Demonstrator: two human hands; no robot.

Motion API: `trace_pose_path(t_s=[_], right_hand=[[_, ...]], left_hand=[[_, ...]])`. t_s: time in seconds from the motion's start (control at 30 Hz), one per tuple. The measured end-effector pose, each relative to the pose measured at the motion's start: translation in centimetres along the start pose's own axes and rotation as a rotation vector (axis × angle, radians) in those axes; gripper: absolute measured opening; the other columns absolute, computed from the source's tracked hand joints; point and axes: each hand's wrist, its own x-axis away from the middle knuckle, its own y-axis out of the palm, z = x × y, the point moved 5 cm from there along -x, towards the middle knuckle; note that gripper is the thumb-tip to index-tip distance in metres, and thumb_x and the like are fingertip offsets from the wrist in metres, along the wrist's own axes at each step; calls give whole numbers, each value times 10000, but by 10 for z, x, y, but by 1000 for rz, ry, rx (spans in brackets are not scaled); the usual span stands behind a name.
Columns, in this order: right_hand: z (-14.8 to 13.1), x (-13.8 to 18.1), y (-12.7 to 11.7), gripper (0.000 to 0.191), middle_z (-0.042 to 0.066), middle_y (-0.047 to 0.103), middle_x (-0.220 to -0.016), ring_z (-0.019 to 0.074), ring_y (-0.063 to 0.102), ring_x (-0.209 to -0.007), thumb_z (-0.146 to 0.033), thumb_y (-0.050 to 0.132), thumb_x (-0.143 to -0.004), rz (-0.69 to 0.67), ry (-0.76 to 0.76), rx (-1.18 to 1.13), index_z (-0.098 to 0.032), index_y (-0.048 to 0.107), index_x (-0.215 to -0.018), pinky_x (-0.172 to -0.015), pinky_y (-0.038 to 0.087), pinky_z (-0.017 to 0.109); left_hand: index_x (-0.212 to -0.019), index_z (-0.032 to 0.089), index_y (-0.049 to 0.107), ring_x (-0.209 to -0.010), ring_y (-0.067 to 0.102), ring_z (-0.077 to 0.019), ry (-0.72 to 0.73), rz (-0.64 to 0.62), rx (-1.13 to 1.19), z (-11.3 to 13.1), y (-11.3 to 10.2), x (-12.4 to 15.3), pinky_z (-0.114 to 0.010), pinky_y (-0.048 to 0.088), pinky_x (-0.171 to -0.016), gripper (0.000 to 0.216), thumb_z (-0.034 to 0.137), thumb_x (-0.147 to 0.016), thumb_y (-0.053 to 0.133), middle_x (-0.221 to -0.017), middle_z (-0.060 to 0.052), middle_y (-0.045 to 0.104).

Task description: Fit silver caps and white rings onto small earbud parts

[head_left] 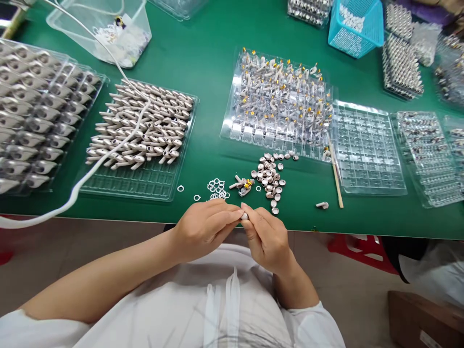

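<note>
My left hand point(208, 220) and my right hand point(266, 234) meet at the table's near edge, both with fingertips closed on one small beige earbud part point(245, 216). Only its rounded top shows between the fingers. Just beyond lie several thin white rings point(216, 186), a little cluster of earbud stems with yellow tabs point(243, 184), and a loose heap of beige round caps point(268, 175). A single earbud piece point(322, 205) rests farther right.
Left is a clear tray of beige earbud stems point(145, 125), crossed by a white cable point(105, 157). Ahead stands a clear tray of yellow-tabbed parts point(279, 96). A wooden stick point(336, 179) lies beside another clear tray point(369, 150). Farther back are a plastic tub point(139, 43) and a blue basket point(357, 41).
</note>
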Motion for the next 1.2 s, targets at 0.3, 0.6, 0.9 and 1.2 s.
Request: trace_pose_path(t_s=[0.3,0.6,0.9,1.2], right_hand=[[2,3,1,434,109,686,-983,171,649,-822,-132,484,-957,2,47,-109,-155,481,-1391,-683,578,307],[2,0,0,422,119,684,-978,168,642,-839,-102,505,-938,-7,60,-150,-116,519,-1360,-708,575,300],[-4,-2,-1,372,97,706,-909,151,648,-774,-81,528,-916,90,94,-179,-132,602,-1277,-654,565,277],[-7,1,-1,397,121,708,-967,163,654,-808,-69,525,-910,67,60,-166,-131,577,-1299,-668,569,294]], left_hand=[[-1085,142,602,-746,701,-156,71,-10,-38,1,-5,4,-270,583,-672,191,86,-912,545,-891,-113,758],[-1143,99,597,-797,678,-178,37,-19,22,0,-3,9,-294,577,-677,291,16,-883,495,-945,-150,732],[-1138,116,575,-760,662,-169,29,34,-17,3,2,11,-283,539,-624,287,19,-884,482,-894,-135,720],[-1223,139,532,-730,614,-159,89,-24,-38,3,-3,12,-279,536,-627,335,58,-919,416,-924,-137,704]])
